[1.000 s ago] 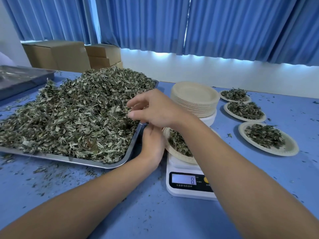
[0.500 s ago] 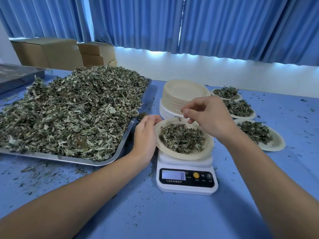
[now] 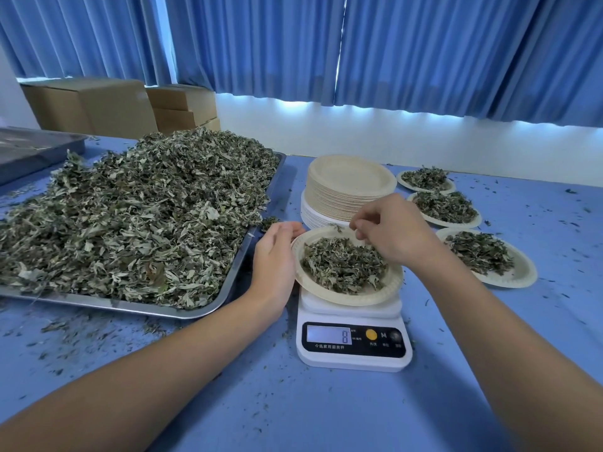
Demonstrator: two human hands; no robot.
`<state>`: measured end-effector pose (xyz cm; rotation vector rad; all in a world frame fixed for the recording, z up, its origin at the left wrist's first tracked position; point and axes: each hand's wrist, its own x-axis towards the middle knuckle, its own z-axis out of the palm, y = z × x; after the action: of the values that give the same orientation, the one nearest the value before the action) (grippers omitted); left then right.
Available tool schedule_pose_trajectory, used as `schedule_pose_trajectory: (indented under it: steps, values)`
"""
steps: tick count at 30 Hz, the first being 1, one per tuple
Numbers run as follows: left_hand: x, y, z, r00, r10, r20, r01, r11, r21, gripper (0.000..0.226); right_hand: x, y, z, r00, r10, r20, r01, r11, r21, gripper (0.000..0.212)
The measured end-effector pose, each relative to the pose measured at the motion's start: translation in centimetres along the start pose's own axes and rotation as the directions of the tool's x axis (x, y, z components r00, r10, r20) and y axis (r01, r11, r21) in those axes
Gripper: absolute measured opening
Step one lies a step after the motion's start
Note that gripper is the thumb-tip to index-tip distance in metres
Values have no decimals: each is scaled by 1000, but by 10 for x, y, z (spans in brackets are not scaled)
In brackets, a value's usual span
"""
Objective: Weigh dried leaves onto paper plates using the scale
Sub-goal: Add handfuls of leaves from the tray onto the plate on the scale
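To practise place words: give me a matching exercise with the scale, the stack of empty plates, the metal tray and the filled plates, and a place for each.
1 scale
2 stack of empty plates
3 metal tray
4 filled plates

a left of the scale, heaped with dried leaves
b right of the scale, in a row
c behind the scale
d under the weighed plate

Pairs: 1-d, 2-c, 3-a, 4-b.

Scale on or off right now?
The scale is on: its display is lit and reads 8, with a leaf-filled plate on top.
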<state>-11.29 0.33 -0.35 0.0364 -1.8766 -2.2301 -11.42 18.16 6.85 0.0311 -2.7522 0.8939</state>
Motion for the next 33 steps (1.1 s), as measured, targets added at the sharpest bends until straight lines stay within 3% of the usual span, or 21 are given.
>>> schedule_pose_trajectory:
  steps: [4, 9, 12, 18, 24, 29, 33]
  values:
    - [0, -1, -1, 1000, -2, 30, 2, 1000, 4, 20, -2, -4, 3, 986, -16, 164, 15, 1000, 6, 41]
    - [0, -2, -1, 999, -3, 49, 1, 999, 35, 16, 2, -1, 14, 997, -57, 52, 64, 988, -143, 6]
    - [-1, -2, -2, 999, -6, 51, 4, 999, 37, 16, 5, -6, 21, 993, -76, 86, 92, 975, -204, 15]
    - [0, -1, -1, 999, -9, 46, 8, 999, 40, 18, 9, -16, 21, 985, -59, 159, 104, 952, -289, 10]
    - [0, -2, -1, 999, -1, 41, 0, 1000, 31, 20, 8, -15, 18, 970, -101, 220, 159, 952, -261, 19]
    - [0, -1, -2, 999, 6, 35, -7, 1000, 29, 23, 12, -13, 2, 991, -129, 29, 131, 986, -100, 13]
    - [0, 0, 0, 1000, -15, 23, 15, 1000, 20, 26, 10, -12, 0, 988, -157, -11, 157, 987, -25, 10]
